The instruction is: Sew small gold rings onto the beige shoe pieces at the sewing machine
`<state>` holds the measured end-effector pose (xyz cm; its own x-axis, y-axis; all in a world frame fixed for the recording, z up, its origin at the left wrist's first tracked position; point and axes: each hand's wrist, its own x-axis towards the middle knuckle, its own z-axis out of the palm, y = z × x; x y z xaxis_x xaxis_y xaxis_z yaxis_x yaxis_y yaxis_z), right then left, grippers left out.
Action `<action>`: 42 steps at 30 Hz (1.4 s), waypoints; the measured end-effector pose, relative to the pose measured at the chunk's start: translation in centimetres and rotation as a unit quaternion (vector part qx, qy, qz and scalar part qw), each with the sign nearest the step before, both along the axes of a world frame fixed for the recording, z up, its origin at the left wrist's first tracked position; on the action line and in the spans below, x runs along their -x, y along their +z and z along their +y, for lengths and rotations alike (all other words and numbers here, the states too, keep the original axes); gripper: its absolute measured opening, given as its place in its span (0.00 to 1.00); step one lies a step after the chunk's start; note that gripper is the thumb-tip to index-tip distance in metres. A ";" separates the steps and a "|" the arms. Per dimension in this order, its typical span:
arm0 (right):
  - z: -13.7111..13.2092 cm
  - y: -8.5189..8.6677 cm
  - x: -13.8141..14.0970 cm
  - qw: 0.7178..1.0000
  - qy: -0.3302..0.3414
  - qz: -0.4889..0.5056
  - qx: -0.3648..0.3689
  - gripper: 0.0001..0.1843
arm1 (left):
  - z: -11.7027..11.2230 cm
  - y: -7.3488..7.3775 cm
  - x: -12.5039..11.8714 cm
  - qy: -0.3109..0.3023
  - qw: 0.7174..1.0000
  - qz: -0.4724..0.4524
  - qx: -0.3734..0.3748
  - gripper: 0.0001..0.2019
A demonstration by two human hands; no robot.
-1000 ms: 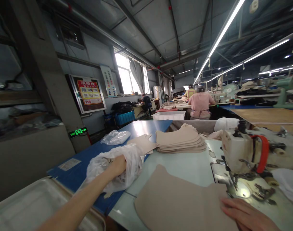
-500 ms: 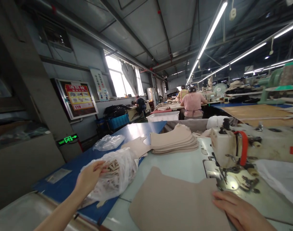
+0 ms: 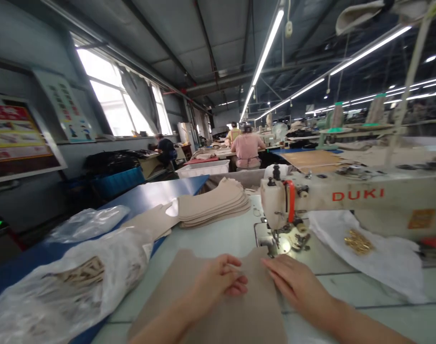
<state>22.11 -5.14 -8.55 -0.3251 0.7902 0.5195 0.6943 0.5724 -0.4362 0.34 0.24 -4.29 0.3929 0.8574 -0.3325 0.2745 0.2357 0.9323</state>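
Resting L hand (image 3: 219, 282) and R hand (image 3: 296, 282) on a tan fabric piece (image 3: 255, 301), both open, no real grip, fingers apart. Piece is flat on the table (image 3: 382, 320), just in front of the sewing machine (image 3: 346, 200). Stack of cut pieces (image 3: 214, 205) ahead, stuffed plastic bag (image 3: 70, 286) to the left.
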 end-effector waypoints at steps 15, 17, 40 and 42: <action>2.0 -0.2 -0.3 0.958 -0.083 0.249 0.114 0.09 | 3.5 -1.7 -5.0 -0.129 0.978 -0.139 0.084 0.18; 2.0 -0.1 -0.3 0.961 -0.080 0.244 0.108 0.08 | 3.5 -1.8 -4.9 -0.138 0.976 -0.146 0.088 0.19; -1.5 4.4 -15.3 0.927 -0.343 -0.095 0.115 0.17 | 4.8 -3.8 -5.7 -0.145 0.987 -0.061 0.037 0.28; -1.9 4.3 -16.2 0.916 -0.356 -0.124 0.139 0.20 | 4.7 -3.4 -5.9 -0.144 0.987 -0.056 0.037 0.29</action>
<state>38.29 -7.02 -4.28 0.2426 0.9387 0.2451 0.9459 -0.1729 -0.2745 6.21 4.92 -7.70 0.6547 0.6795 -0.3312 0.2364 0.2321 0.9435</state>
